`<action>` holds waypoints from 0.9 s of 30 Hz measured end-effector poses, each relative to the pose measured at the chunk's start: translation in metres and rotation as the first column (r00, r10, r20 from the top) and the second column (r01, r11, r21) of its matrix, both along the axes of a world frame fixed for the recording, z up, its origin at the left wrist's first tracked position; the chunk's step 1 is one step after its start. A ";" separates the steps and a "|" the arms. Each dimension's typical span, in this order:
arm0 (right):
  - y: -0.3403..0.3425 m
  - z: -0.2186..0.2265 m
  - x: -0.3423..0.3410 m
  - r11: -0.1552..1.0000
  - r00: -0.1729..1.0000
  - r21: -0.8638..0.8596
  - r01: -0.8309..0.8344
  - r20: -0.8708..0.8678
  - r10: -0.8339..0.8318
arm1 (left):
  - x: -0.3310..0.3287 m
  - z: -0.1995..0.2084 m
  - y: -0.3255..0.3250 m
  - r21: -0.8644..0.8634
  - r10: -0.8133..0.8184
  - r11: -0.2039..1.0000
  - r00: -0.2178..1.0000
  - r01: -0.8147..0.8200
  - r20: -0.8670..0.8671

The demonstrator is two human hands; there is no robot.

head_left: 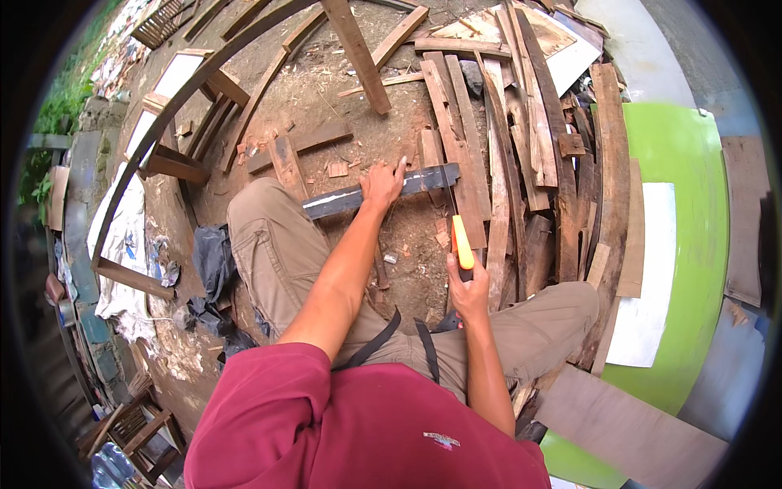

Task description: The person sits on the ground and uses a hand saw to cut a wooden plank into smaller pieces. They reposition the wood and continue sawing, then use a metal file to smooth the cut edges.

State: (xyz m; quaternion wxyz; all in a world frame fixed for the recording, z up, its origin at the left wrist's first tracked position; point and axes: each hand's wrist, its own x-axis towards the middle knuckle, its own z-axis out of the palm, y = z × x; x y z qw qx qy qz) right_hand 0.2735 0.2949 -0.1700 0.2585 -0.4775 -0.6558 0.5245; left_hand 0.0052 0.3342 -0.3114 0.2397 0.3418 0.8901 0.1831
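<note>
A dark-painted wooden plank (336, 202) with a pale streak lies crosswise in front of me, near my knees. My left hand (383, 184) grips it around the middle, holding it down from above. In my right hand (470, 289) is a handsaw (462, 242) with a yellow and black handle. Its thin blade points away from me and meets the plank near the right end. How deep the blade sits in the wood cannot be made out. Under the plank's left part, a brown wood block (287, 163) rests on the ground.
Long old boards (542, 147) are piled along my right side, beside a green panel (676, 244) with a white sheet (648, 277) on it. A curved wooden frame (175, 102) arches at the left. Black plastic bags (213, 261) lie by my left leg. Wood chips dot the soil.
</note>
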 end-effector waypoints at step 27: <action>0.005 0.010 -0.030 0.998 0.959 -0.061 0.009 0.282 0.009 | -0.009 -0.015 0.017 -0.319 -0.020 0.948 0.997 -0.004 -0.072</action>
